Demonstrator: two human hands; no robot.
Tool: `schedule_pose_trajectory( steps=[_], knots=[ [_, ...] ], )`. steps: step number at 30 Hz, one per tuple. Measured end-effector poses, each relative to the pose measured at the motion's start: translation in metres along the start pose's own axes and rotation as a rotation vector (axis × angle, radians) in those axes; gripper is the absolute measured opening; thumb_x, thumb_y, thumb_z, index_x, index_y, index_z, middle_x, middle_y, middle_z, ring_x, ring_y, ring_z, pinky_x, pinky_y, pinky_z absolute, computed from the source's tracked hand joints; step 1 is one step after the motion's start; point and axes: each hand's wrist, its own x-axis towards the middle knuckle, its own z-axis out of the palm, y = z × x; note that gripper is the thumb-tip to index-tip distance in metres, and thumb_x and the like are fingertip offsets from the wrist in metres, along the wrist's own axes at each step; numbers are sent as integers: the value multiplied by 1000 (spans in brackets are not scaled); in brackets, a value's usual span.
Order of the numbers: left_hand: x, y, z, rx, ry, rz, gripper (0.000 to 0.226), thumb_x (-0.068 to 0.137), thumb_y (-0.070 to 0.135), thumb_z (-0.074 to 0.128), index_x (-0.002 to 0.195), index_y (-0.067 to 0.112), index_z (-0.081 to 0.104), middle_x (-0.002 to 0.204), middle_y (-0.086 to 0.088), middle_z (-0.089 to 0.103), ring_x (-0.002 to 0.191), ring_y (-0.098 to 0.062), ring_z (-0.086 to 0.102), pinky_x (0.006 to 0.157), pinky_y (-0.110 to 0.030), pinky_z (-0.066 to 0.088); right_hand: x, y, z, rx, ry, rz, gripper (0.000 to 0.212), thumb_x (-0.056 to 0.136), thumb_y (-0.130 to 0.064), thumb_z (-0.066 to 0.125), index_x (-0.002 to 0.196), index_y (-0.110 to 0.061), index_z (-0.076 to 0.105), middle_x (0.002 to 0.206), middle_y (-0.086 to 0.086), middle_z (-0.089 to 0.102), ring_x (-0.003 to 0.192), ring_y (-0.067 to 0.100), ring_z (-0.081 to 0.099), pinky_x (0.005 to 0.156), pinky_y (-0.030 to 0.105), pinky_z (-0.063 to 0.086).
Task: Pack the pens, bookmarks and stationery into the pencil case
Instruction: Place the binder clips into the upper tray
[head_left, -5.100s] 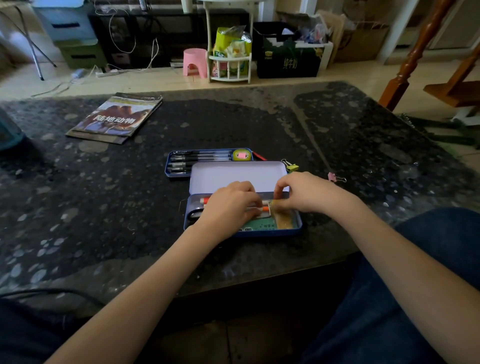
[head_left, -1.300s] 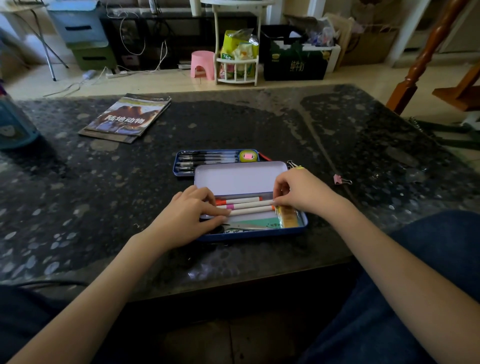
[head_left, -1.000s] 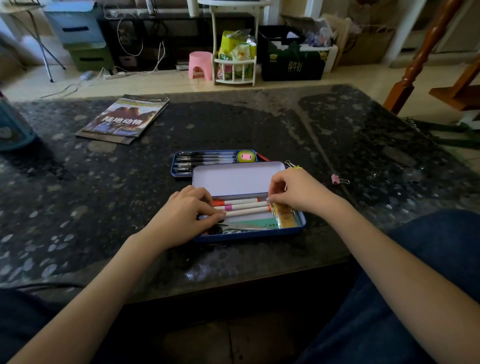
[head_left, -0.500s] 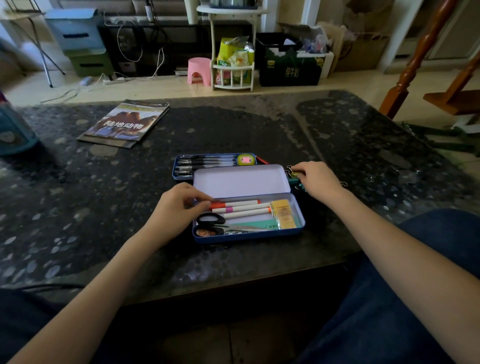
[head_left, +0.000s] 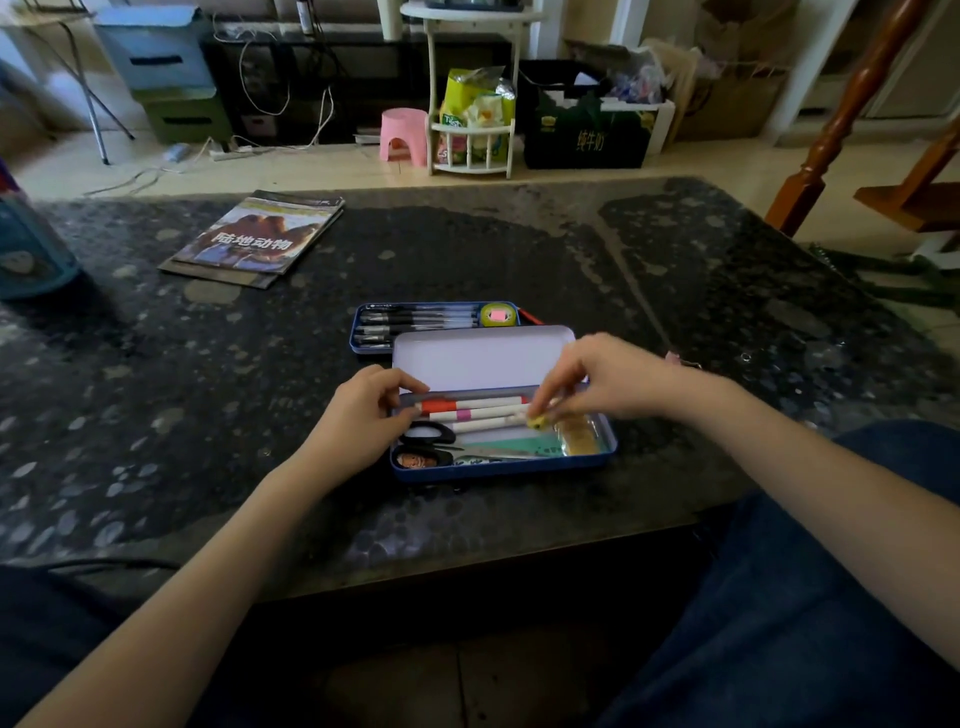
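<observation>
An open blue tin pencil case (head_left: 498, 470) lies near the table's front edge, its pale lid (head_left: 480, 358) tilted back. Inside lie three white markers (head_left: 475, 413), black-handled scissors (head_left: 428, 434), a green bookmark (head_left: 519, 446) and yellow sticky notes (head_left: 582, 439). My left hand (head_left: 363, 415) rests at the case's left end, fingers curled on its rim. My right hand (head_left: 608, 382) hovers over the case and pinches a small yellow binder clip (head_left: 537, 423) just above the markers.
Behind the case a second blue tray (head_left: 363, 332) holds several black pens (head_left: 421, 319) and a yellow tape roll (head_left: 497, 314). A pink binder clip (head_left: 675, 357) lies right of my hand. A magazine (head_left: 257, 239) lies far left on the dark stone table (head_left: 727, 312).
My right hand reached out to the right of the lid, picked up the yellow binder clip and brought it back over the case. My left hand stayed at the case's left end.
</observation>
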Motion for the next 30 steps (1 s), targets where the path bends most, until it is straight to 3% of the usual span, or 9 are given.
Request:
schedule_pose_trajectory(
  steps=[2,5,11,13,16,23,25,27,30],
  knots=[
    [0,0,-1,-14,-3,-10,21,81,12,69,98,24,66,81,5,49,71,-8,51,62,-12,35,-5,1,6,-57,-54,-2,17,77,-20,78,93,-26,79,73,-14,67,73,8,58,66,19,46],
    [0,1,0,-15,-6,-13,21,82,12,69,98,24,66,81,4,49,70,-7,50,62,-11,34,-5,5,11,-87,-44,5,19,78,-16,78,95,-23,79,70,-23,61,72,-4,55,63,5,38],
    [-1,2,-1,-26,-12,-32,21,82,11,68,99,23,65,83,5,50,70,-6,51,61,-11,36,0,4,18,-114,-33,10,22,80,-7,74,94,-23,79,68,-27,56,75,-24,49,63,-2,36],
    [-1,2,0,-25,-9,-34,21,82,10,68,98,24,65,83,4,50,70,-6,51,61,-11,35,2,3,19,-127,-44,22,30,82,1,67,93,-24,79,84,-23,65,82,-18,53,69,2,41],
    [-1,1,1,-38,0,-26,22,81,8,68,97,23,66,81,3,49,68,-7,49,61,-12,35,4,2,19,-138,-33,37,39,82,8,60,88,-26,78,95,-17,61,90,5,62,78,23,54],
    [1,-1,2,-48,5,-23,22,80,11,70,92,28,64,85,-1,54,72,-11,52,62,-12,35,4,8,13,-76,62,64,47,80,12,58,75,-31,76,86,-19,56,88,5,59,70,9,43],
    [1,-1,3,-51,6,-22,20,81,14,70,92,29,63,86,0,54,73,-11,53,62,-13,36,3,17,1,-86,234,131,46,81,11,56,81,-30,76,90,-14,60,92,11,61,79,25,51],
    [1,-2,4,-55,16,-19,18,80,16,71,91,29,63,83,1,53,72,-10,52,62,-14,36,2,32,-12,-223,426,287,35,87,1,57,102,-26,74,108,-2,65,104,19,60,91,38,50],
    [1,0,5,-36,22,-5,18,79,17,72,92,27,62,79,4,49,70,-8,49,60,-15,34,-5,57,-19,-391,373,689,45,92,-8,56,132,-27,55,134,6,54,119,26,53,97,42,47]
  ],
)
